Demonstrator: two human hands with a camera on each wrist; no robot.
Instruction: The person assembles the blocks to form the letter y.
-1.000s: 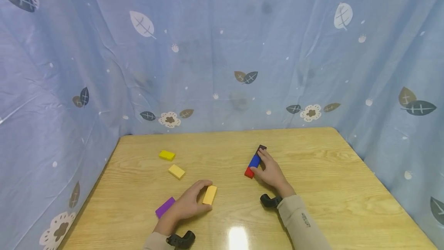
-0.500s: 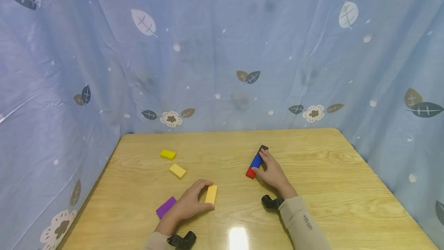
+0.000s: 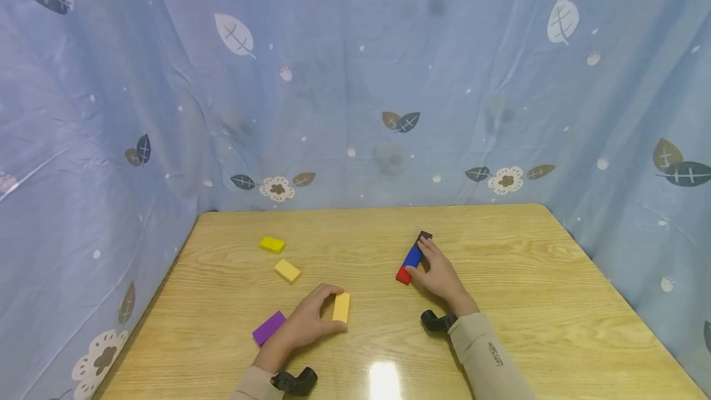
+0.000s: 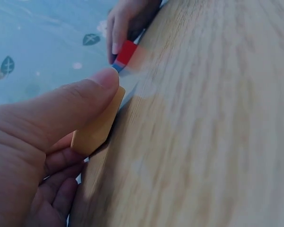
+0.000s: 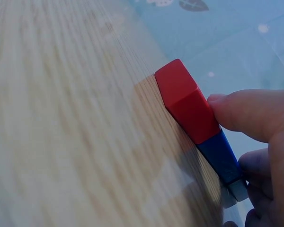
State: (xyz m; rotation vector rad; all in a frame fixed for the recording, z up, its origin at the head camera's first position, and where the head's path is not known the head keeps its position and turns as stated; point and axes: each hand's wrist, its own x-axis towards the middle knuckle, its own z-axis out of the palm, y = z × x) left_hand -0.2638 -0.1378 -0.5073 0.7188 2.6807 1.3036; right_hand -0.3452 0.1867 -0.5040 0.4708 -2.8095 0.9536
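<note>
On the left side of the wooden table, my left hand [image 3: 308,322] pinches an orange-yellow block [image 3: 341,308] by its ends, thumb near and fingers far. The left wrist view shows this block [image 4: 97,125] tilted under the thumb. My right hand [image 3: 442,275] holds a row of blocks lying end to end: red [image 3: 403,275], blue [image 3: 413,257] and black [image 3: 424,238]. The thumb touches the red block's [image 5: 187,101] side in the right wrist view. Its other fingers curl near the blue block [image 5: 220,156] and reach the black one, partly hiding it.
A bright yellow block [image 3: 273,244] and a pale yellow block [image 3: 287,271] lie at the back left of the table [image 3: 500,326]. Beside the left wrist is a purple block [image 3: 269,328], partly covered. A blue patterned curtain [image 3: 344,79] surrounds the table's back and sides.
The orange-yellow block has turned slightly more upright in the left hand's grip. The right hand stays at the row of blocks. The whole head view has shifted a little.
</note>
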